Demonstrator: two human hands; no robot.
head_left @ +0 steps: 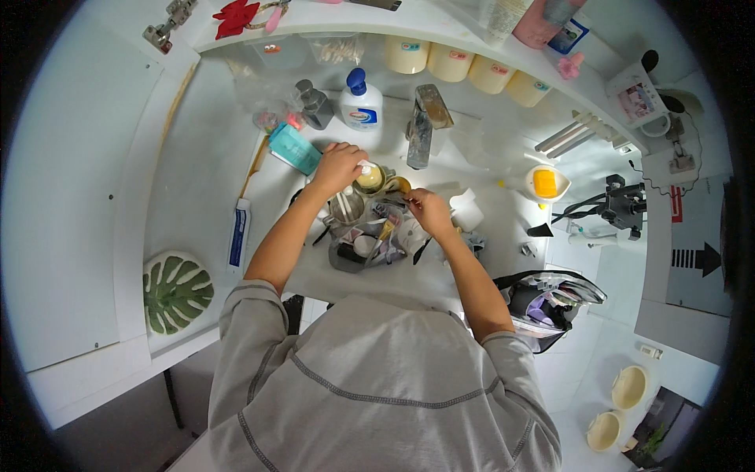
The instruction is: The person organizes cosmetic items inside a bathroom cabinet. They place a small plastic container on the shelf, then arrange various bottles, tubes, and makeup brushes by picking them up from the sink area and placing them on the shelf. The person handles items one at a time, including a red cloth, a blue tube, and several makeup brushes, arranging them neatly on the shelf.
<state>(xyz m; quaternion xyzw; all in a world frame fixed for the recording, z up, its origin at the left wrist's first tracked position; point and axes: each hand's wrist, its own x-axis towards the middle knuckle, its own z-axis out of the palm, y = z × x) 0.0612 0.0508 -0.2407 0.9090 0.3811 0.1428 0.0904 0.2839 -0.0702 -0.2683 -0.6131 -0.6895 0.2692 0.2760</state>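
Observation:
My left hand point(340, 167) is closed at the white top of a small pale yellow bottle point(369, 180), its fingertips partly hidden. The bottle stands among metal cups, in front of the faucet point(420, 145). My right hand point(431, 212) has its fingers pinched together beside a rounded yellow thing point(400, 185); what they hold, if anything, is too small to make out. Between my forearms lies a clear pouch point(370, 245) with small cosmetics in it. Just below my left hand is a metal cup point(347, 206) with white sticks in it.
Behind my left hand are a teal packet point(295, 149), a white pump bottle point(361, 102) and a dark grey bottle point(315, 107). A white cup point(466, 211) is right of my right hand. An open black-edged bag point(543, 307) sits at the right counter edge. A shelf point(440, 31) curves overhead.

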